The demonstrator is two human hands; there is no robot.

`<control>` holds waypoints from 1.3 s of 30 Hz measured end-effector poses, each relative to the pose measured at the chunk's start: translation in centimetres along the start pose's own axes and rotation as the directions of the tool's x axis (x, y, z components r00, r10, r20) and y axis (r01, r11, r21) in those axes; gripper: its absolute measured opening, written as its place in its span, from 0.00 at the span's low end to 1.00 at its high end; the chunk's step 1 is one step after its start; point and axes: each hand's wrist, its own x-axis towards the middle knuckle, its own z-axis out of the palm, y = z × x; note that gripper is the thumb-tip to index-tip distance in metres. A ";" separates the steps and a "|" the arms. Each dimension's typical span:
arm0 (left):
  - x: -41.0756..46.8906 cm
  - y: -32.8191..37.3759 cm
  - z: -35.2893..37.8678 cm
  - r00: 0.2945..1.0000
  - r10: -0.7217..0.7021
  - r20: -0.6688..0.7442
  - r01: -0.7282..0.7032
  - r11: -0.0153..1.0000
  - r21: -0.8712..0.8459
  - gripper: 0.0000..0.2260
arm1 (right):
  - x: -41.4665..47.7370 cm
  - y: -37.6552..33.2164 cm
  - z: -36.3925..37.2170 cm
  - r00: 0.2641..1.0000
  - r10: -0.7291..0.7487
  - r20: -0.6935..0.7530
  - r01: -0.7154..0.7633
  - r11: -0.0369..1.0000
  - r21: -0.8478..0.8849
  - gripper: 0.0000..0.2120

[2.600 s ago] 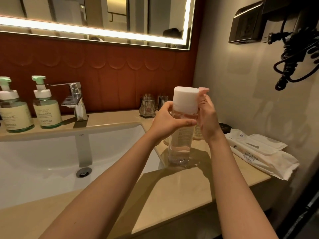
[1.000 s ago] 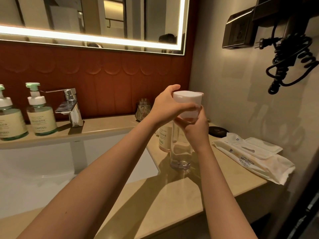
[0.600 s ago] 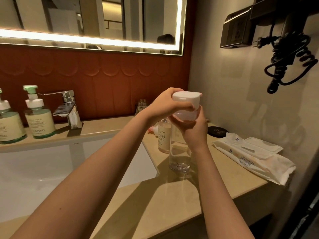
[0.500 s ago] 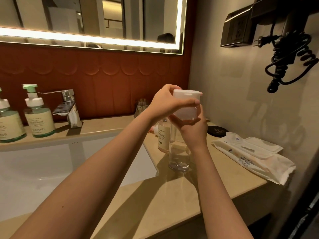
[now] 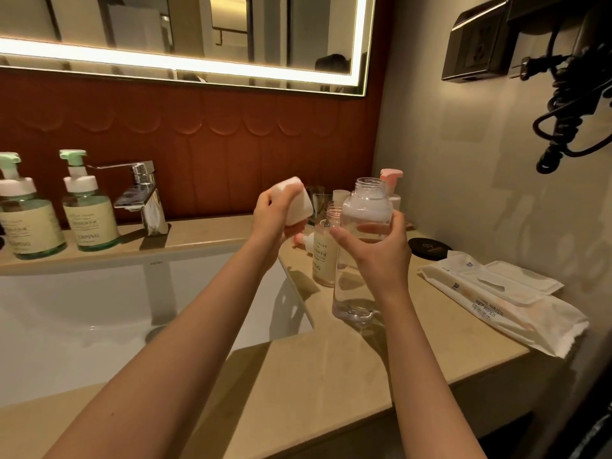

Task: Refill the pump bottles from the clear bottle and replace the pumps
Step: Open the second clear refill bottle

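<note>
While the right hand (image 5: pixel 377 256) curls its fingers and thumb round the upper body of the tall clear plastic bottle (image 5: pixel 366 207), the left hand (image 5: pixel 271 220) clasps the white squarish cap (image 5: pixel 298 198) off to the left, apart from the bottle's bare threaded neck – both grips closed snugly on what they hold. One clear bottle, upright near the right of the beige stone counter (image 5: pixel 298 376); whether its base touches the counter cannot be told. Four pump bottles in all: two green-tinted pump bottles (image 5: pixel 28 223) (image 5: pixel 89 220) at the far left beside the chrome tap (image 5: pixel 142 197), one pale open-necked bottle (image 5: pixel 323 256) just left of the clear one, and one pink-topped pump bottle (image 5: pixel 391 178) behind it. One white wet-wipes pack (image 5: pixel 496 303) lies at the right – flat on the counter
</note>
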 end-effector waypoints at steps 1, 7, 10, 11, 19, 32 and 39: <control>0.2 -0.8 -0.5 1.000 -0.026 -0.010 0.026 1.000 0.012 0.19 | 0.0 0.0 0.1 1.000 -0.008 -0.023 0.008 1.000 -0.009 0.41; 0.8 -4.6 -2.0 0.999 -0.004 -0.053 0.025 0.916 0.401 0.20 | 0.2 0.0 0.4 0.994 -0.036 -0.106 0.035 0.999 -0.013 0.38; 1.3 -5.4 -1.9 0.993 -0.040 -0.112 0.081 0.919 0.387 0.24 | 0.3 0.1 0.7 0.991 -0.034 -0.128 0.032 0.999 -0.017 0.38; 1.4 -5.6 -1.9 0.990 -0.044 -0.135 0.091 0.923 0.373 0.27 | 0.3 0.2 0.8 0.990 -0.036 -0.138 0.034 0.999 -0.021 0.38; 2.1 -6.8 -1.6 0.989 -0.039 -0.144 0.105 0.869 0.484 0.30 | 0.7 0.6 1.1 0.984 -0.047 -0.170 0.039 0.998 -0.050 0.39; 4.3 -9.4 -0.7 0.987 -0.090 -0.135 0.156 0.753 0.639 0.35 | 1.5 1.1 1.1 0.981 -0.052 -0.184 0.038 0.996 -0.077 0.39; 4.5 -10.1 -0.6 0.983 -0.138 -0.117 0.181 0.734 0.655 0.39 | 1.7 1.3 1.3 0.985 -0.034 -0.171 0.022 0.997 -0.072 0.40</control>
